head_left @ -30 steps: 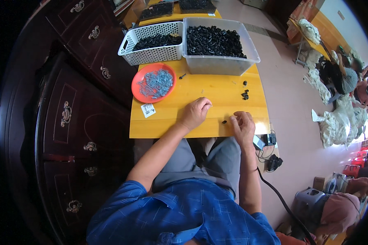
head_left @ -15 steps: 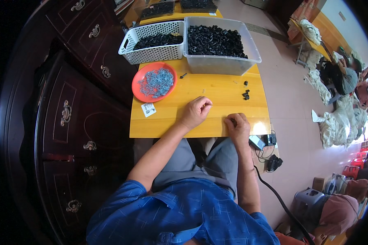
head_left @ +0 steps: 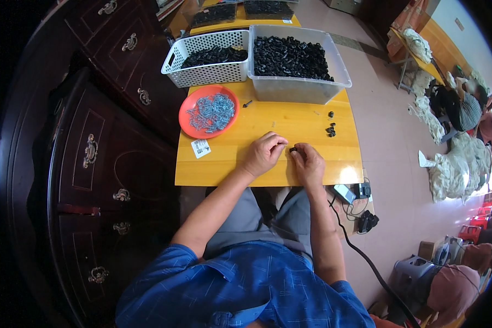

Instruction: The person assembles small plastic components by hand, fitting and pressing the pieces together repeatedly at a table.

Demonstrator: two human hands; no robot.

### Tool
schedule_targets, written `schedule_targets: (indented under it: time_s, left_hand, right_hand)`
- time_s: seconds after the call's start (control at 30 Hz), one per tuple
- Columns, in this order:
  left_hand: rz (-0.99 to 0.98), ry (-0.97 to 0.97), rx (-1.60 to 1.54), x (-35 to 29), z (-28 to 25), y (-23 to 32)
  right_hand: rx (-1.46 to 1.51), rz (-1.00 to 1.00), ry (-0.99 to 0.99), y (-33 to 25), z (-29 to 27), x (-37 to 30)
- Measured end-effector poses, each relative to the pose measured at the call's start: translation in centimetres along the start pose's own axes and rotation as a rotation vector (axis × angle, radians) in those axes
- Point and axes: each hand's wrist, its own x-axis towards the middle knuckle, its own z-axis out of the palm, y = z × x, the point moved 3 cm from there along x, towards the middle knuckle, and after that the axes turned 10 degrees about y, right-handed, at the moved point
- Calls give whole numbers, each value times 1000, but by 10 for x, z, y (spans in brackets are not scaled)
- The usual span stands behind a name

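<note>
Over the near part of the yellow table (head_left: 224, 168), my left hand (head_left: 263, 155) is closed in a pinch, thumb against fingertips. What it grips is too small to make out. Just right of it, my right hand (head_left: 310, 166) holds a small black plastic part (head_left: 293, 149) between thumb and fingers, its end pointing at the left fingertips. The two hands are close but apart. A red plate (head_left: 183, 116) to the far left of my hands carries a heap of thin silvery metal pieces (head_left: 211, 111). Several loose black parts (head_left: 331, 131) lie to the right.
Behind stand a white perforated basket (head_left: 224, 75) and a clear plastic bin (head_left: 290, 94), both with black parts. A black piece (head_left: 247, 104) and a white label (head_left: 200, 148) lie near the plate. Dark drawers (head_left: 109, 158) flank the left; people sit at right.
My right hand has moved left and slightly forward, bringing the black plastic part near my left fingertips. My left hand has shifted only a little. The view has moved slightly.
</note>
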Motion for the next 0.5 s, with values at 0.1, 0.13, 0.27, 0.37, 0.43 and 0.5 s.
schedule_targets:
  time_s: [0.1,0.13,0.27,0.37,0.43,0.5]
  left_hand:
    - [3,38,-37,1,2,-1]
    - [31,29,-29,0,3,0]
    - [74,6,-3,-1,3,3]
    - [28,16,-28,-1,2,3]
    - [24,10,-39,0,2,2]
    - [18,10,-47,0,1,1]
  right_hand:
    - [-54,-21,-24,-4,-3,2]
    - [-102,-84,-38,-7,-4,3]
    - [-8,34,-21,-9,-3,1]
    - [23,50,-21,-9,-4,2]
    - [-5,79,-52,-9,-6,0]
    - [-32,109,-84,-8,-6,-1]
